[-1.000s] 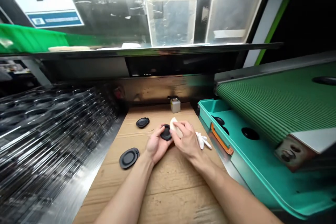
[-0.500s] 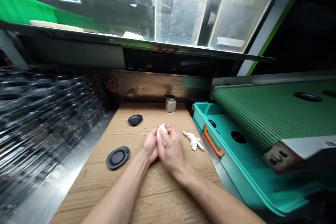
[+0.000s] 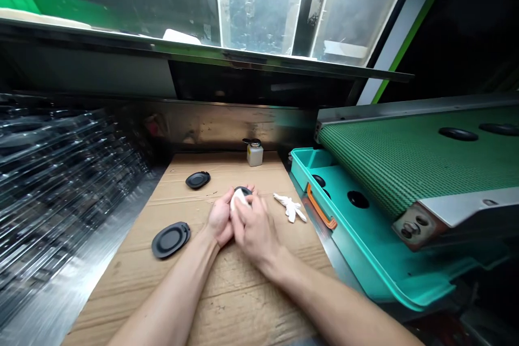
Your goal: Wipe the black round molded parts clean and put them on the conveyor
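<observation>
Close together over the cardboard sheet [image 3: 239, 286], both hands work on one small part. My left hand [image 3: 221, 220] is curled round a black oval part [image 3: 244, 190], of which only the far edge shows. My right hand [image 3: 255, 227] pinches a white cloth [image 3: 238, 199] and presses it against that part. Left of the hands lie black oval parts, a near one [image 3: 170, 240] that looks stacked on another and a farther one [image 3: 198, 180]. A crumpled white cloth or glove [image 3: 291, 207] lies to the right.
At the back of the cardboard stands a small bottle [image 3: 255, 153] with a dark cap. A teal bin [image 3: 365, 259] with black parts and an orange handle [image 3: 321, 208] sits right, below a green conveyor belt [image 3: 405, 157]. Stacked clear plastic trays [image 3: 60, 184] line the left.
The view has shifted, so the scene sits a little higher and further left. The white cloth has slid over the part, and the part's black edge now shows beyond it.
</observation>
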A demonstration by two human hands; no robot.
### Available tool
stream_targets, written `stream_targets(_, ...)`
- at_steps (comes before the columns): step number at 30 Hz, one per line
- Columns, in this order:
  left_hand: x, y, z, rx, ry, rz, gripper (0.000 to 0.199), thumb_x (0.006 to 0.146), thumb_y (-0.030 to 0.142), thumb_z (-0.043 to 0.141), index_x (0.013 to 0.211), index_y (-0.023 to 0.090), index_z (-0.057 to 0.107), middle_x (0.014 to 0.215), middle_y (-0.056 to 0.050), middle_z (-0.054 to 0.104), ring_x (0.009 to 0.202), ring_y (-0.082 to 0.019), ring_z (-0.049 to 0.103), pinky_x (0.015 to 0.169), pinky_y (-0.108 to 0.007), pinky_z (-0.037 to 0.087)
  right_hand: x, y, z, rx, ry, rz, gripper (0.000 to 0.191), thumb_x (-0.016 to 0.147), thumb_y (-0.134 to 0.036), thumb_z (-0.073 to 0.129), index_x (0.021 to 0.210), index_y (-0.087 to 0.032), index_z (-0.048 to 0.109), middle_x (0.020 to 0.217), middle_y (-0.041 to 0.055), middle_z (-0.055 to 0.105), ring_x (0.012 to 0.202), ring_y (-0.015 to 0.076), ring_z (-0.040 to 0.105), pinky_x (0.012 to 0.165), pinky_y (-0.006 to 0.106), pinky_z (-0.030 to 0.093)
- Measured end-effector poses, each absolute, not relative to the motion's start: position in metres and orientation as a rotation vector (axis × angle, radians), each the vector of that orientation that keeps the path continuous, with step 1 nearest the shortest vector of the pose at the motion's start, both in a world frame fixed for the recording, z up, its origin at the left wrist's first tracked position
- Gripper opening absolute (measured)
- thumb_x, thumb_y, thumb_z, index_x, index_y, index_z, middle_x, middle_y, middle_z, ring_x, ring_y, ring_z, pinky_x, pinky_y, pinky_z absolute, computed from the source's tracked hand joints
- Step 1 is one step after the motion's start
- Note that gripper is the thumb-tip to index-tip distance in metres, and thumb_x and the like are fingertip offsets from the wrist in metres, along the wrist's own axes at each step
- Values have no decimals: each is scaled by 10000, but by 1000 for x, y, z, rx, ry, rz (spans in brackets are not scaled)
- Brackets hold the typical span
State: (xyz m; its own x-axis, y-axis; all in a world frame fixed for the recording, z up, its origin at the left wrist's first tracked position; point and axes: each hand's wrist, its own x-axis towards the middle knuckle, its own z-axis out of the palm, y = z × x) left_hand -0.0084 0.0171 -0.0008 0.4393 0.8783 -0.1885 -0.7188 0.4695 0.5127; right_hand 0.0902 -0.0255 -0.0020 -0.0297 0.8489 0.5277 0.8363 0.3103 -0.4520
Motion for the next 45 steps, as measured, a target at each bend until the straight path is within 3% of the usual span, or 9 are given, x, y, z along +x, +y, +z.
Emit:
stream_targets(5,-11,17,1,401,452,1039,351,927,260,389,1130,67,601,1184,-175,631,1143,-254,582,1021,-397,449,87,-28,-2,-1592,-1767,57,302,932,-343,420,1119,-249,637,982,98,537,918,227,474,806,353,425)
stream_targets(9,-12,17,0,403,461,1020,339,921,273,413,1144,93,594,1218,-157,617,1146,-259,579,1021,-421,447,88,-26,-2,-1470,-1858,42,340,914,-356,456,1216,-270,585,1063,100,523,957,232,474,818,348,430)
stream_targets(13,-13,18,-1,417,457,992,351,921,264,409,1154,74,590,1190,-177,627,1129,-263,588,1017,-424,449,88,-28,-2,-1571,-1777,31,314,916,-335,444,1160,-237,615,1018,107,532,946,237,480,823,359,433)
stream_targets(19,-19,20,-1,422,472,1034,297,916,236,425,1099,88,607,1175,-175,632,1077,-257,615,964,-426,492,103,-18,-6,-1461,-1799,73,319,883,-339,501,1181,-283,600,1072,86,553,982,226,512,841,350,443)
stream_targets(24,-20,23,-2,396,489,1091,266,917,261,444,1039,86,603,1141,-184,641,1025,-255,634,909,-431,518,132,0,2,-1447,-1526,232,497,793,-388,609,1247,-208,521,1138,93,576,1033,217,552,911,358,439)
stream_targets(30,-19,21,0,407,526,1106,271,898,301,496,1106,152,588,1119,-143,657,1005,-255,643,915,-455,501,124,-17,7,-1398,-1834,492,501,638,-425,749,1095,-264,623,1003,19,650,896,196,605,806,325,460)
stream_targets(37,-12,18,-3,423,507,1091,276,921,285,430,1038,115,614,1062,-158,665,1001,-260,640,932,-445,489,122,-9,-2,-1340,-1619,661,310,824,-414,558,1054,-231,659,931,24,691,821,171,629,746,287,481)
stream_targets(42,-6,14,-7,490,534,1061,268,918,282,454,1067,125,613,1069,-137,667,1006,-247,640,937,-411,486,117,-9,-1,-1327,-1455,893,344,810,-418,561,1018,-169,676,776,28,683,612,129,589,570,232,460)
stream_targets(45,-6,12,-8,496,587,1050,265,909,288,476,1045,115,624,1062,-148,670,1005,-257,643,930,-417,492,126,-10,3,-1282,-1537,1053,292,767,-376,606,916,-152,717,763,27,683,604,119,585,550,213,438)
